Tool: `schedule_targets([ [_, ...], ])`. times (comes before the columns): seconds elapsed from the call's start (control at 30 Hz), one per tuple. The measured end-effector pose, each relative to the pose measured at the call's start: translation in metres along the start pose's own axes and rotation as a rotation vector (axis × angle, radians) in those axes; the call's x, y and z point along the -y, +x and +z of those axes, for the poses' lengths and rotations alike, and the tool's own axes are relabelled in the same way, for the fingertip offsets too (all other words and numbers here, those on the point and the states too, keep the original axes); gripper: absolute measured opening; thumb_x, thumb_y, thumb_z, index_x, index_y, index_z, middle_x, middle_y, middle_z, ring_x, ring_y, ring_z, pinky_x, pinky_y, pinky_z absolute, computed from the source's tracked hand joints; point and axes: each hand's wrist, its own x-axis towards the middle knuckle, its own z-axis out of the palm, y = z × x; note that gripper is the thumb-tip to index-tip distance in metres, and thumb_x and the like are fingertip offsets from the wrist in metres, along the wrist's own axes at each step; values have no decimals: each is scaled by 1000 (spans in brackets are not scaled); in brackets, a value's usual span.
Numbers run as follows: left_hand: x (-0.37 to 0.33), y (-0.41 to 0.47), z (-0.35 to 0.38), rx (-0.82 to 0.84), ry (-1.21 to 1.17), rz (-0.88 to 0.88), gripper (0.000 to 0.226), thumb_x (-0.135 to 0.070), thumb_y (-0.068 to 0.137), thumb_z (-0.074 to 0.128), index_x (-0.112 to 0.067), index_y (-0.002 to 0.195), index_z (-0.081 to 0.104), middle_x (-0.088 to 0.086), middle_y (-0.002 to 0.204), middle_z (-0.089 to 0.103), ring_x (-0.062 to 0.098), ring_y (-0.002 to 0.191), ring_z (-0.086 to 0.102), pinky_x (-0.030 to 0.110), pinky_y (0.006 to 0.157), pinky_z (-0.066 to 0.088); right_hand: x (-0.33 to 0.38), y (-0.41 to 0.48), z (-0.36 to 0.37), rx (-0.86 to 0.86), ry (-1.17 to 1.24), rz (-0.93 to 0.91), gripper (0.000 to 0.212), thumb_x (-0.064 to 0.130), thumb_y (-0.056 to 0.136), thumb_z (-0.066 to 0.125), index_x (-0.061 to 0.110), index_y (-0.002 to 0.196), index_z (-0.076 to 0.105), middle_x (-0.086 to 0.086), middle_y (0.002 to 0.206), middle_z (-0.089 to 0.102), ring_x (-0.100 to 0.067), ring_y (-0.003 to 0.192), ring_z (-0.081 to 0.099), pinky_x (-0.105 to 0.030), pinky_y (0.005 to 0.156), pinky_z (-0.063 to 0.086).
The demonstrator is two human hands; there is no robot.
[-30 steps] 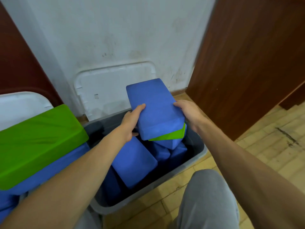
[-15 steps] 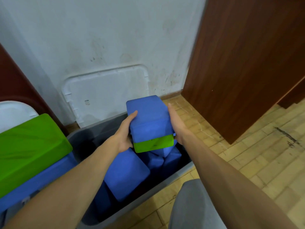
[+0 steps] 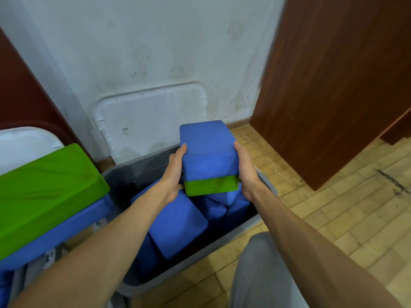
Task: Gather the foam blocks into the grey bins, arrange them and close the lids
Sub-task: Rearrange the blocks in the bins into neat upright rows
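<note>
Item: blue-and-green foam block [image 3: 208,156], clamped between left hand [image 3: 175,174] at its 9 o'clock and right hand [image 3: 245,172] at its 3 o'clock, both equally near. Long axis: 12 to 6. Location: above grey bin [image 3: 178,277], over jumbled blue blocks [image 3: 178,225]; lowering judged next.

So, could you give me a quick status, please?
Left grip and right grip hold blue block on green block over grey bin. Jumbled blocks below. White lid off.
</note>
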Motion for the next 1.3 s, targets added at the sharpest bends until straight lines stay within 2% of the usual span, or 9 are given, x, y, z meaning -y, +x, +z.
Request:
schedule_targets([
  [0.2,-66,-42,-32,-46,-5,208,26,-48,95,45,-29,98,63,-14,84,70,4,77,65,28,74,52,39,-30,62,-4,-18,-163,67,71,73,52,28,123,56,6,119,64,-13,109,61,-40,98,47],
  [0.33,-113,-81,-91,-208,5,358,53,-58,85,54,-22,124,52,-1,120,62,12,100,60,41,99,47,83,-58,137,101,-26,-271,67,65,70,49,22,120,58,6,122,61,-10,111,58,-33,97,46],
  [0.43,-140,-120,-146,-324,-7,421,66,-70,60,62,-27,110,52,3,125,59,20,111,59,48,100,46,99,-85,197,211,-33,-297,55,60,74,48,27,116,59,8,125,60,-10,115,56,-34,102,43],
  [0.57,-147,-167,-215,-455,12,441,64,-69,60,58,-25,104,45,1,125,53,19,111,56,46,98,46,93,-117,260,419,-48,-234,18,44,95,48,32,95,61,15,102,64,-4,97,61,-32,98,46],
  [0.77,-121,-203,-277,-535,-9,339,95,-77,51,57,-20,125,46,6,121,55,21,92,57,35,69,49,74,-145,300,615,-209,-97,23,48,86,52,31,100,60,10,105,65,-11,92,61,-32,79,47],
  [1.0,-89,-207,-295,-471,166,137,87,-66,55,58,-16,122,35,4,110,50,21,97,55,53,94,48,45,-133,293,671,-422,-45,62,46,65,49,17,121,52,-1,129,56,-17,103,56,-34,70,46],
  [1.1,-93,-207,-294,-523,200,161,89,-62,55,58,-17,126,31,7,123,48,24,96,56,48,92,50,44,-131,290,693,-393,-20,57,45,60,55,21,112,54,2,124,59,-17,104,56,-34,71,47],
  [1.2,-101,-208,-294,-628,227,225,110,-54,45,65,-21,141,23,5,138,37,24,115,51,39,88,47,50,-131,286,756,-380,32,38,37,65,56,24,101,59,1,117,62,-21,104,56,-40,81,48],
  [1.3,-112,-210,-290,-722,416,455,96,-35,54,69,-19,141,32,3,139,28,20,128,36,31,101,37,52,-130,281,753,-396,48,44,34,75,61,19,117,62,-4,129,60,-27,116,56,-46,94,48],
])
